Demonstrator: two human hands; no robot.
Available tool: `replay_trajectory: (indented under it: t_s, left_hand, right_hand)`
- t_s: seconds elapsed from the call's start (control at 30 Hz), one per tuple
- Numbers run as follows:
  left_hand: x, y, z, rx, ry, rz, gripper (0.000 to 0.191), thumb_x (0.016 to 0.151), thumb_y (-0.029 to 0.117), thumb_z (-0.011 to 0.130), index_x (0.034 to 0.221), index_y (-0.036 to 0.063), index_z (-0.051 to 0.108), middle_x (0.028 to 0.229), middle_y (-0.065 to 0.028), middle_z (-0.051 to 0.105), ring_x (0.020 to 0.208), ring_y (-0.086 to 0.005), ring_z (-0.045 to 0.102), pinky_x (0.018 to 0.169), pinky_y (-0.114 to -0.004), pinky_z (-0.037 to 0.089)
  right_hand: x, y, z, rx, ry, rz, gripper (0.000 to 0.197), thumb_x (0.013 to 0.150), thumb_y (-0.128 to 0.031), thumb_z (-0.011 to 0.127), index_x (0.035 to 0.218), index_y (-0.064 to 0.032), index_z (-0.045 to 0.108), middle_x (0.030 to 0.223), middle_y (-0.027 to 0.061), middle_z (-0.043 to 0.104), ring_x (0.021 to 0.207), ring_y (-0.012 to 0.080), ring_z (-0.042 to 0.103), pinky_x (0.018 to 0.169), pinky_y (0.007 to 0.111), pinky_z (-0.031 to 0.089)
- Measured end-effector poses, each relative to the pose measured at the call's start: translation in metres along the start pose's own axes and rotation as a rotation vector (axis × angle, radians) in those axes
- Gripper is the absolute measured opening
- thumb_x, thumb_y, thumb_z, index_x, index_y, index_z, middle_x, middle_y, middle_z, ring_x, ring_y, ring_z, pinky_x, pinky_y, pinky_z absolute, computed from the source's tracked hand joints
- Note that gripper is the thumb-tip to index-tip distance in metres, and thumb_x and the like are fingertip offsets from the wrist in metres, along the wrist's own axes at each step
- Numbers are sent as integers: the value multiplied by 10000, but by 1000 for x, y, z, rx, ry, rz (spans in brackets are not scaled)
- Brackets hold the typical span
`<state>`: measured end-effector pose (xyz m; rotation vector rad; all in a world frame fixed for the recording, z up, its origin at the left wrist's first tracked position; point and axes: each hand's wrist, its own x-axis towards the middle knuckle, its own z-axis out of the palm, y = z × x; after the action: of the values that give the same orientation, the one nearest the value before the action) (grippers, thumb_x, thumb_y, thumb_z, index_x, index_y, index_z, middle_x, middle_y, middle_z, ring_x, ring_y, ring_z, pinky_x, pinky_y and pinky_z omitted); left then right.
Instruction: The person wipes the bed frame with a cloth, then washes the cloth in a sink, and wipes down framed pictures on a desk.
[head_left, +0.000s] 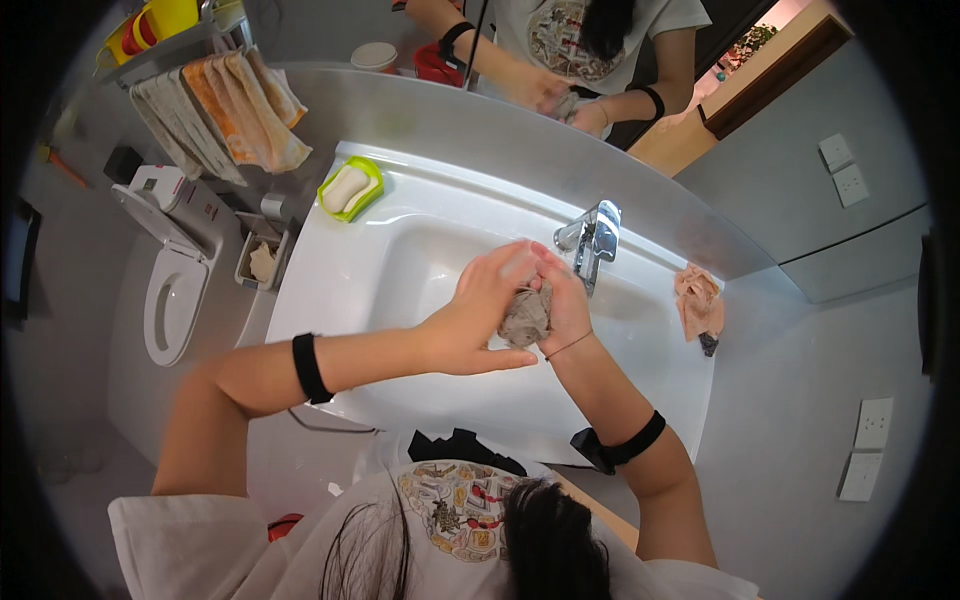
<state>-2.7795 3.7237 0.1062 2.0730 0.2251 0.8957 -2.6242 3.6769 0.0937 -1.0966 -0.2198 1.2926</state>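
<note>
A crumpled grey cloth (526, 319) is bunched between my two hands above the white washbasin (450, 397). My left hand (476, 307) presses on the cloth from the left, its thumb stretched out below and its fingers blurred at the top. From the right, my right hand (568, 307) cups the same bundle, and the fingertips of both hands meet above it. Just behind my right hand stands the chrome faucet (598, 232). Whether water runs from it cannot be seen clearly.
A green soap dish (379, 180) with a white soap bar (346, 187) sits at the basin's back left corner. A peach cloth (697, 296) lies at its right rim. Towels (240, 112) hang beyond the left side, above a toilet (176, 300). A mirror (517, 45) rises behind.
</note>
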Motion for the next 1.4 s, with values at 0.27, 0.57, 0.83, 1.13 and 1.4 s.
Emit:
replay_trajectory:
  t_s: [0.27, 0.57, 0.83, 1.13, 1.4]
  left_hand:
    - [27, -14, -20, -1410, -50, -1304, 683, 871, 619, 437, 1342, 131, 354, 1323, -67, 447, 1135, -247, 544, 886, -470, 471]
    - [79, 8, -3, -1087, 720, -1015, 116, 854, 101, 522, 959, 64, 555, 942, -52, 582, 835, -149, 572, 728, -266, 485]
    - [68, 10, 22, -417, 792, -444, 147, 737, -69, 515, 744, 30, 624, 799, -67, 647, 777, -192, 616, 698, -290, 504]
    - [25, 18, 18, 161, 351, 151, 161, 488, -22, 599, 566, 117, 579, 674, 13, 589, 719, -216, 576, 616, -317, 486]
    - [-14, 6, 23, 162, 143, 380, 52, 577, 130, 621, 611, 132, 582, 727, 31, 604, 727, -172, 575, 676, -313, 472]
  right_hand:
    - [0, 1, 21, -980, -235, -966, 172, 815, -25, 571, 980, -14, 621, 801, 75, 630, 722, 146, 589, 682, 267, 476]
    - [-3, -7, 63, -106, -55, -679, 408, 897, -52, 485, 1281, 62, 403, 717, 20, 533, 763, 134, 527, 835, 267, 425]
    - [-9, -7, 52, 433, 83, -112, 399, 928, -171, 438, 1320, -112, 392, 1164, 83, 518, 1074, 223, 532, 937, 370, 439]
    - [-14, 6, 24, 437, -166, 427, 270, 948, -287, 481, 1199, -189, 501, 814, -8, 529, 736, 136, 544, 675, 271, 481]
    - [-12, 19, 19, 259, -82, 811, 249, 946, -219, 494, 1169, -113, 463, 567, -66, 342, 531, 63, 373, 504, 201, 347]
